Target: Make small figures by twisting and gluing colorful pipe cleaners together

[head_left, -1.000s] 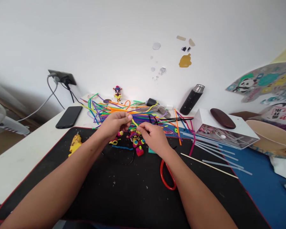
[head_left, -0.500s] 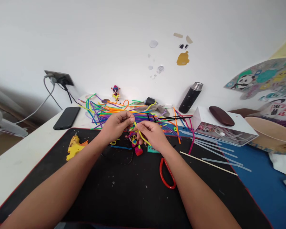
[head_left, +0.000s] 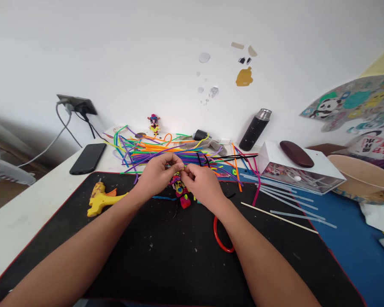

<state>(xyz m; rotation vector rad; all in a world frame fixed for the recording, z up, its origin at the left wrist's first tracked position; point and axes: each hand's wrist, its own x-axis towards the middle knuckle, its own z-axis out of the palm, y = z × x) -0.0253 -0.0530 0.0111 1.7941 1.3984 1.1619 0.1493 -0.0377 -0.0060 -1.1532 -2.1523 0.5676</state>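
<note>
My left hand (head_left: 160,174) and my right hand (head_left: 204,184) meet above the back of the black mat, both with fingers pinched. Between the fingertips shows a small bit of a yellow pipe cleaner (head_left: 181,169); the fingers hide most of it. Just below them lies a small colourful figure (head_left: 183,195) of pipe cleaners, pink-red at its lower end, partly covered by my right hand. A short blue pipe cleaner piece (head_left: 165,198) rests near my left wrist. Beside my right forearm, the red handle of scissors (head_left: 215,232) shows; the arm covers the rest.
A yellow glue gun (head_left: 97,200) and a black phone (head_left: 88,158) lie at left. Behind the hands spreads a pile of pipe cleaners (head_left: 156,149), with a finished-looking doll (head_left: 154,124) by the wall. At right are a black flask (head_left: 255,130), a white box (head_left: 323,164), translucent sticks (head_left: 297,215) and a wooden stick (head_left: 277,217).
My fingertips have closed in on the yellow pipe cleaner, whose long strip earlier lay visible along my right hand and is now mostly hidden. My right hand has shifted slightly.
</note>
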